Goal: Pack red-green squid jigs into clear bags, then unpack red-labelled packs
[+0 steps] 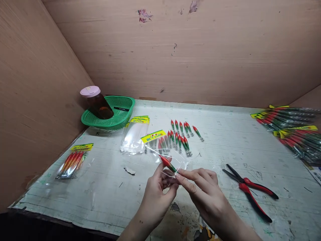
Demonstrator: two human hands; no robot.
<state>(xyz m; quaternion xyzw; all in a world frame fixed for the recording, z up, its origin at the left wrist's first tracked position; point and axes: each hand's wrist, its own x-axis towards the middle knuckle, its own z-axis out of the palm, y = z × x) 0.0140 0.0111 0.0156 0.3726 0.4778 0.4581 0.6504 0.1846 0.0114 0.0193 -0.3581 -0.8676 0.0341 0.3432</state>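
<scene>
Wooden walls (175, 67) enclose a pale worktable (110, 204). Near centre, the left hand (158, 191) pinches a clear, yellow-topped plastic bag (154, 137); the right hand (207, 191) grips a slim red-and-green lure (167, 163) tailward, likely light, stiff, best held mid-body.

Worn tabletop (110, 197), loose lures (180, 142), opened pliers (242, 184), green basket (110, 126), clear bags (135, 136)

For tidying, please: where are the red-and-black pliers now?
In the head view, the pliers lie on the pale table, right of the bare right hand.
</scene>
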